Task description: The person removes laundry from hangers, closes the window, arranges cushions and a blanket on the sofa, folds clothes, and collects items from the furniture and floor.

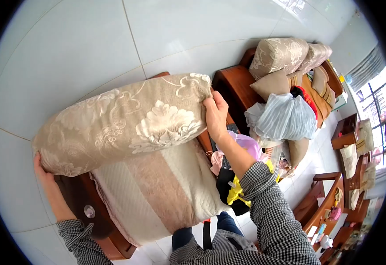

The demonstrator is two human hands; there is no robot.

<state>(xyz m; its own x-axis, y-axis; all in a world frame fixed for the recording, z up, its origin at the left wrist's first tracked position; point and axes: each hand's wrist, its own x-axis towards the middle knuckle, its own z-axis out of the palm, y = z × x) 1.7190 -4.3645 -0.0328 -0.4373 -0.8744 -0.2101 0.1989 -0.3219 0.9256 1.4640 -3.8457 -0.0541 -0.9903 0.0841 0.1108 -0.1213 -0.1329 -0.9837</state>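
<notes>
A plump, beige floral-patterned fabric cushion [113, 128] is grasped at opposite ends by the left hand [44, 170] and right hand [216, 114] (checked black-and-white sleeves [270, 210] are bunched back) over the wall-side part of a cream-and-brown striped quilted seat cover [157, 185].

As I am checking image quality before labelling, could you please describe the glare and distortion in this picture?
Head view: the window is overexposed in places; head view: seams on the tiled wall bow, fisheye-like, with black corners; head view: the patterned cushion stays clear enough to show its floral design.
</notes>
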